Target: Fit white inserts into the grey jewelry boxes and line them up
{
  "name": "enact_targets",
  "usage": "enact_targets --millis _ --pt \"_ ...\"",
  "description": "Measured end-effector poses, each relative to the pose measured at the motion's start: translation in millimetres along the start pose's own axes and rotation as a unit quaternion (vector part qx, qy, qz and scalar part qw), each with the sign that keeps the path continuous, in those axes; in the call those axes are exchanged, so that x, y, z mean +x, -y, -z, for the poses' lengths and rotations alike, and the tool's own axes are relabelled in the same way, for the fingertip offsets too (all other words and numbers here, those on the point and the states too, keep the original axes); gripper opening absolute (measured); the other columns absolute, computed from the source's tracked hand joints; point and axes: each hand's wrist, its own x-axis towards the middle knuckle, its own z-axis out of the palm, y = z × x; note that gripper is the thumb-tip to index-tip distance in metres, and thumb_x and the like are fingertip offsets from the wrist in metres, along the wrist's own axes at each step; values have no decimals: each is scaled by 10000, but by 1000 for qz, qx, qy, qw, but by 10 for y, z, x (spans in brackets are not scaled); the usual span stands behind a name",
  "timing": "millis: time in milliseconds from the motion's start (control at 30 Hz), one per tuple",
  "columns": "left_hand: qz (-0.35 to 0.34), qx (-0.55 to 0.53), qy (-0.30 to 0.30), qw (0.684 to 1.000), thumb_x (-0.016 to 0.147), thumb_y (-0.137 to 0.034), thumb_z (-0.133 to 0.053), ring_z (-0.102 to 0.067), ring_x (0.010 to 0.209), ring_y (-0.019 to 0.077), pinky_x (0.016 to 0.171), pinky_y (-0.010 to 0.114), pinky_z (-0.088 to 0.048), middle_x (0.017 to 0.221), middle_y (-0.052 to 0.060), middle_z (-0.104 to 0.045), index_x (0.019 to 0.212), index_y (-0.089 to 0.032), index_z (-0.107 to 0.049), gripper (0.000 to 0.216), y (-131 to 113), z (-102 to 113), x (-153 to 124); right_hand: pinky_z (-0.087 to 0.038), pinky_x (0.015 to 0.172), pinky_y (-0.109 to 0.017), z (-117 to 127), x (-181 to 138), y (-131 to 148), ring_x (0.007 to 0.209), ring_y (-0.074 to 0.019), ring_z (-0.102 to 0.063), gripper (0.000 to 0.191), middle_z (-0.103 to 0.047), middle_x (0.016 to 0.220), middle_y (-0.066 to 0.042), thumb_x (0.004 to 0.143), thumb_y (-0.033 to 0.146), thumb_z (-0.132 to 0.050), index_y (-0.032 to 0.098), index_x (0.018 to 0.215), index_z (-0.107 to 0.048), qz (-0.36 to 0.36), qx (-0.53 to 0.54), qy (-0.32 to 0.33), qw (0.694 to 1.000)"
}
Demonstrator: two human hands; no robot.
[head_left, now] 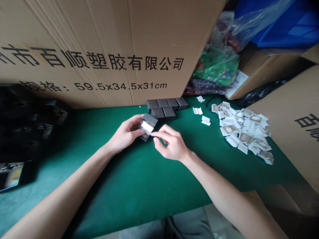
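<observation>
A small dark hinged box (150, 120) is held by my left hand (126, 133), its lid raised and tilted. Inside it shows a white folded insert (147, 127), with my left thumb at its lower edge. My right hand (170, 143) is at the box's right side, index finger pointing to the insert's edge; whether it touches is hard to tell. Nothing sits between its thumb and index finger, which are apart. Just beyond my hands, several closed dark boxes (163, 113) stand in two rows.
On the green table (149, 186), a pile of white folded inserts (245, 127) lies at the right, with a few loose ones (205, 120) nearer. A large carton (104, 30) stands behind. Dark boxes (32, 116) are stacked at left; another carton (294, 109) borders the right.
</observation>
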Motion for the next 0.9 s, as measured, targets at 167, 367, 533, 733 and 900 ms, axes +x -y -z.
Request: enact_targets --millis 167,367,533,733,900 --pt "-4 7 -3 1000 786 -215 -741 -674 800 187 719 311 -573 974 53 -714 1299 -164 -610 532 -6 -6 0 -443 554 -241 -21 -10 -3 592 -90 -523 255 -668 840 -30 957 226 -530 172 1115 -723 -5 -12 35 999" --pt "-7 20 2 1000 799 -245 -749 -676 858 200 738 314 -569 1013 67 -716 1308 -162 -603 536 18 4 5 -443 564 -236 -29 -10 2 581 -86 -518 276 -685 835 -27 965 201 -518 163 1138 -730 -11 6 27 1000" --pt "-4 24 1 1000 792 -257 -758 -675 859 198 757 324 -578 1052 80 -713 1274 -150 -616 514 5 -4 0 -459 595 -230 -38 -12 -12 605 -95 -541 320 -677 811 -20 976 190 -502 182 1221 -708 -7 1 36 999" --pt "5 28 13 1000 820 -275 -721 -677 819 201 741 330 -586 996 64 -716 1258 -155 -630 463 -33 -16 -6 -465 599 -237 -41 -18 -33 605 -103 -550 342 -685 812 -26 989 180 -478 185 1264 -683 -5 -12 48 999" --pt "0 46 12 999 838 -282 -695 -679 823 207 747 336 -585 997 68 -717 1258 -157 -636 442 -15 -15 0 -483 601 -239 -38 -14 -35 619 -109 -576 359 -709 850 -36 996 184 -478 190 1305 -659 -12 -23 65 998"
